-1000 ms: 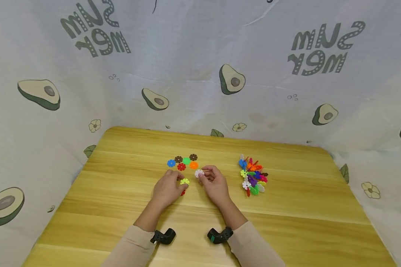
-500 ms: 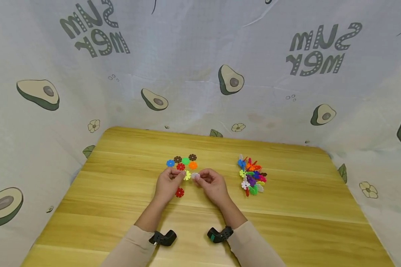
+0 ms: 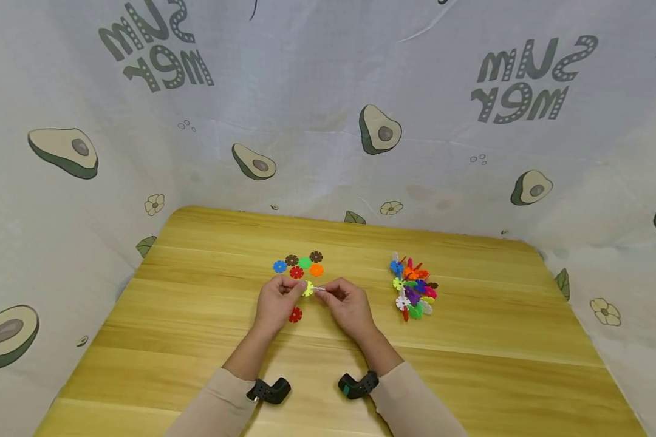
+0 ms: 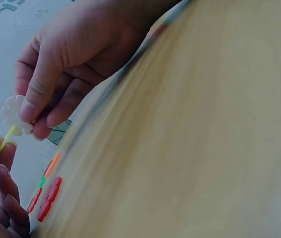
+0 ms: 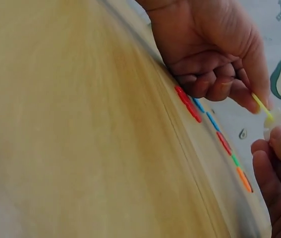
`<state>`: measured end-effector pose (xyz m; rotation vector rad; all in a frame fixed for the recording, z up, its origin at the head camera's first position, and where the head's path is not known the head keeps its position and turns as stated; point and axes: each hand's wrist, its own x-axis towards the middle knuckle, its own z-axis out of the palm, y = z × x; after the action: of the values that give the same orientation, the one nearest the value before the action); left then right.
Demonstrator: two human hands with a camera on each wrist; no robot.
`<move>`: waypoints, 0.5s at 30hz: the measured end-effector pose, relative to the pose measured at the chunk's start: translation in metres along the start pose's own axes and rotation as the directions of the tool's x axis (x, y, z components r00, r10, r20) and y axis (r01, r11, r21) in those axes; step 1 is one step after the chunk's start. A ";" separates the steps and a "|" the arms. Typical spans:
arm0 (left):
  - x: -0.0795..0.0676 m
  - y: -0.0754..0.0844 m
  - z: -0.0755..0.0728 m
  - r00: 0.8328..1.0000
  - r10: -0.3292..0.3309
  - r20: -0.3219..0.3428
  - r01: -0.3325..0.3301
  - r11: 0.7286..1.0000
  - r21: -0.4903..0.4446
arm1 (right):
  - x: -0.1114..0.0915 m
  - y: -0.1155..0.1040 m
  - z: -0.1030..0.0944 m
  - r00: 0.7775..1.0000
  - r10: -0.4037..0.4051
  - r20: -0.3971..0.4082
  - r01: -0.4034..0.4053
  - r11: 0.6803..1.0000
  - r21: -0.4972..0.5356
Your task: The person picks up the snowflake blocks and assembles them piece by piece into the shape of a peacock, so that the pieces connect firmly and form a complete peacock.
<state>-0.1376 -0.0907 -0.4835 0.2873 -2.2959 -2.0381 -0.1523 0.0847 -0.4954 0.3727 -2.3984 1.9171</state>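
Observation:
My left hand point(image 3: 275, 304) pinches a yellow notched plastic disc point(image 3: 308, 289) between thumb and forefinger, above the table. Facing it, my right hand point(image 3: 351, 306) pinches a white notched disc point(image 4: 12, 113), seen nearly edge-on in the head view. The two discs meet at their rims, the white one turned across the yellow one; how deep the notches sit together I cannot tell. A red disc point(image 3: 295, 314) lies on the table below the left hand. In the right wrist view the yellow disc point(image 5: 262, 106) shows as a thin strip against the white one.
Just beyond the hands lie loose discs: blue point(image 3: 280, 266), red point(image 3: 296, 272), green point(image 3: 304, 263), orange point(image 3: 316, 270) and two brown, one at the far edge point(image 3: 316, 257). A cluster of joined multicoloured discs point(image 3: 413, 287) stands to the right on the wooden table point(image 3: 497, 315).
Both hands have come together, bringing the yellow and white discs into contact. The white disc has turned edge-on. My left hand has lifted away from the red disc, now uncovered.

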 end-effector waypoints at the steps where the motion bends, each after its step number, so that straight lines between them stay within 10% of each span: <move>1: 0.000 0.000 0.000 1.000 0.004 -0.002 -0.004 1.000 0.001 | 0.000 0.000 0.000 1.000 -0.017 -0.003 0.017 1.000 -0.007; 11: 0.004 -0.003 0.003 0.997 0.008 -0.075 -0.024 0.978 -0.206 | -0.004 -0.004 0.021 0.998 -0.037 -0.053 0.026 0.980 -0.199; 15: 0.008 -0.003 0.002 0.995 -0.003 -0.101 -0.036 0.922 -0.386 | -0.011 -0.008 0.029 0.993 -0.060 0.097 0.103 0.837 -0.538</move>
<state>-0.1454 -0.0908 -0.4876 0.3338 -1.7764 -2.3466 -0.1368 0.0570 -0.4961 0.5021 -2.7738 1.1194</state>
